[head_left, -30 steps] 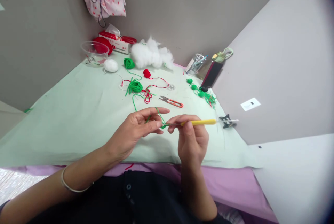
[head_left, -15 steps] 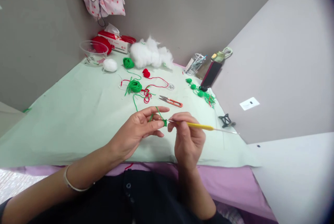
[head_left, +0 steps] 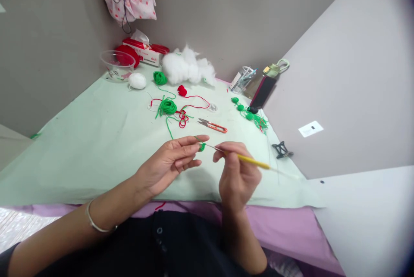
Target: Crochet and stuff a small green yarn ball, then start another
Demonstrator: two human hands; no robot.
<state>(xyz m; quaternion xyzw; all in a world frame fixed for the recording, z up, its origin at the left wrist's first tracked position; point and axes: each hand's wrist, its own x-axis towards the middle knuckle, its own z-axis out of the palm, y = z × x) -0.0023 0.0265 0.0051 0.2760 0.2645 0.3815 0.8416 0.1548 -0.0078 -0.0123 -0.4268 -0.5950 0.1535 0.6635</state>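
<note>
Between the thumb and fingers of my left hand is a small green crochet piece. Green yarn passes over the index finger of that hand. My right hand is closed around a crochet hook with a yellow handle, held like a pen. The hook's thin metal shaft points left and its tip is at the green piece; whether a loop sits on it is too small to tell. Beyond the hands lies a green yarn bundle, with a strand running toward my left hand.
Orange thread snips lie just beyond my hands. Farther back are white stuffing, a white yarn ball, a clear tub and a tissue box. At right are green crocheted balls, a bottle and a black stand.
My right hand has shifted slightly right and down, and the hook tilts more steeply. My left fingers have drawn closer together over the green piece, which has turned and risen a little.
</note>
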